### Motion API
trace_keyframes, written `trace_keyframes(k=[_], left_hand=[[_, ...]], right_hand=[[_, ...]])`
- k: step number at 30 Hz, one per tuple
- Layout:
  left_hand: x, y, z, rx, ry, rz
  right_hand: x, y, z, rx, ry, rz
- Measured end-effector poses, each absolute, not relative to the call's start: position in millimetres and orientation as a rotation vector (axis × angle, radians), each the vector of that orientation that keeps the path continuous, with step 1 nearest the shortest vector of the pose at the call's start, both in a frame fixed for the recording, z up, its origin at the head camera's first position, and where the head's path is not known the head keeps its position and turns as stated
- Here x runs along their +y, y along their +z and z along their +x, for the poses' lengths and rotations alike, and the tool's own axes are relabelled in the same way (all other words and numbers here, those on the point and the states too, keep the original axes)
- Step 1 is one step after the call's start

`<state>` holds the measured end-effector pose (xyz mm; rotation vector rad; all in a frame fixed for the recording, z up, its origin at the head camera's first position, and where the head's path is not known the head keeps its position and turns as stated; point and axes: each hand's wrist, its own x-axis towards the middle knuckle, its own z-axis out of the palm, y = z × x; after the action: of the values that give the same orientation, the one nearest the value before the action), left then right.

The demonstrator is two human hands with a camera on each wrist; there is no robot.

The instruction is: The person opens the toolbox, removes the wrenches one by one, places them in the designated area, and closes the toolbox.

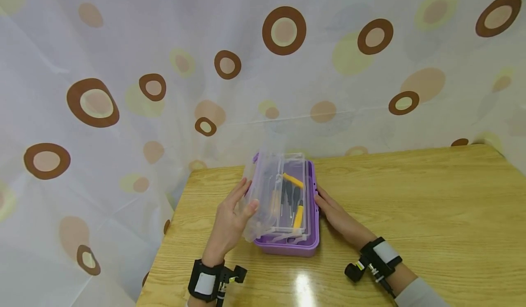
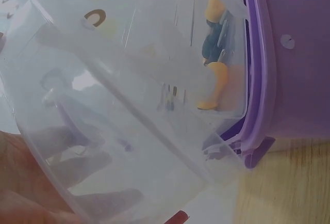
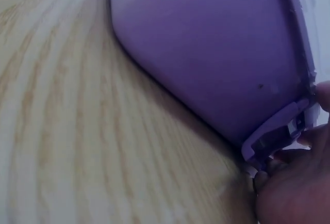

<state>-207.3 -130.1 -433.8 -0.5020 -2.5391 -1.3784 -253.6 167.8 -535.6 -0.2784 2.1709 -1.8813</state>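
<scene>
A purple plastic toolbox (image 1: 287, 250) sits on the wooden table with its clear lid (image 1: 260, 206) raised and tilted to the left. My left hand (image 1: 230, 220) grips the lid's outer edge, thumb on one face and fingers on the other; these fingers show through the plastic in the left wrist view. At the box's right side, my right hand (image 1: 339, 218) holds the wall by the purple latch (image 3: 273, 131), which sticks outward. Inside lies a clear tray (image 1: 305, 161) with several black-handled screwdrivers (image 1: 289, 192), a yellow-handled tool (image 1: 298, 215) and another yellow piece (image 1: 293, 179).
The wooden table (image 1: 411, 206) extends to the right of the box and in front of it. Behind and to the left hangs a white curtain (image 1: 246, 92) with brown and yellow circles. Each wrist wears a black strap (image 1: 380, 257) with a small camera.
</scene>
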Motion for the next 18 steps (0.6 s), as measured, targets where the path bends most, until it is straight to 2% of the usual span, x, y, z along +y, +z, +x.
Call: trace_keyframes(k=[18], left_hand=[[-136.7, -433.8, -207.0, -2.55, -1.446, -0.492]], right_hand=[[183.0, -527.0, -259.2, 1.869, -1.906, -0.267]])
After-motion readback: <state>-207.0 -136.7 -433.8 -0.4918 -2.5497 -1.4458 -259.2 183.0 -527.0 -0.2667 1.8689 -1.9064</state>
